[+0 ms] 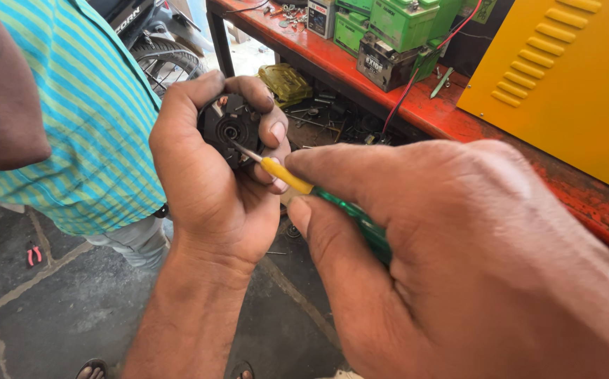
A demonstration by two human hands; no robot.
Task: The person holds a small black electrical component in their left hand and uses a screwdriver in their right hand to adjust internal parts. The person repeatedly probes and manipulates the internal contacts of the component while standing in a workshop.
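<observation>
My left hand (210,175) is wrapped around a small round black mechanical part (229,130), with its fingers curled over the part's right side. My right hand (473,260) fills the lower right and grips a screwdriver (304,186) with a green handle and a yellow collar. The screwdriver's metal tip touches the centre of the black part. Most of the handle is hidden inside my right fist.
Another person in a turquoise striped shirt (80,112) stands close at the left. A red workbench (459,119) at the right carries green and black batteries (396,28) and a yellow metal cabinet (571,77). A motorcycle wheel (168,60) shows behind. Grey stone floor (52,316) lies below.
</observation>
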